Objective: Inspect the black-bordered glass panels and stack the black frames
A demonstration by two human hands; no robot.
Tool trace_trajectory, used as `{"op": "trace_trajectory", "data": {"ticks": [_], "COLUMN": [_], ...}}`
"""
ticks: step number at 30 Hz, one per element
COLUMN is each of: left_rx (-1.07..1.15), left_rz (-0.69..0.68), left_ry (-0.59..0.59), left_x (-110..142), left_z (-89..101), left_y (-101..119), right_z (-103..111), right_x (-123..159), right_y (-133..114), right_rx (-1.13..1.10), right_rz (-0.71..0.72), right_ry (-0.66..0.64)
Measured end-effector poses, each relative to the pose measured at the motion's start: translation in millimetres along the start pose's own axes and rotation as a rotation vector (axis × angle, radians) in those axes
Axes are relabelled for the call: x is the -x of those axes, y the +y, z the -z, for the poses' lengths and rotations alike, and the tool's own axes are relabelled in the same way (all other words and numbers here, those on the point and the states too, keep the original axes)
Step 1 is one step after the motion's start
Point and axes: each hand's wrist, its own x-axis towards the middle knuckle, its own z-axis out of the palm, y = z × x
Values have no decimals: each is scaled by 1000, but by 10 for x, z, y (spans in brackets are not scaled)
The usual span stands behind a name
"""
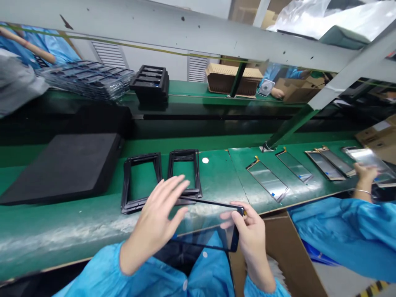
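A clear touchscreen glass panel [206,225] with a black border is held tilted above the front edge of the green bench. My right hand [252,237] pinches its right end, thumb on the near face and fingers showing through the glass. At the panel's left end is my left hand [162,212], fingers stretched and thumb apart; whether it touches the glass I cannot tell. Just beyond that hand lie two stacks of black rectangular frames, a left stack [126,185] and a right stack [197,173].
Glass panels [267,179] lie spaced along the bench [216,171] to the right, where a co-worker's hand [366,173] touches another. A black foam block [68,165] sits at left. Black trays [151,84] and cardboard dividers [233,78] stand behind; a slanted post [291,126] rises at right.
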Motion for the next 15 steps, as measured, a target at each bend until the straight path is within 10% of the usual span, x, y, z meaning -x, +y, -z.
{"op": "trace_trajectory", "data": {"ticks": [6,11,15], "left_rx": [-63,42,310], "left_rz": [-266,-155,125], "left_ry": [-177,-210,-124], "left_x": [-89,-11,-89], "left_z": [-232,-349,-70], "left_y": [12,71,9], "right_z": [37,-162,-263], "right_x": [-2,-28,-124], "right_y": [84,168,212], "right_rx": [40,7,-109], "right_rz": [-4,-20,13], "right_ry": [-31,-245,-357]}}
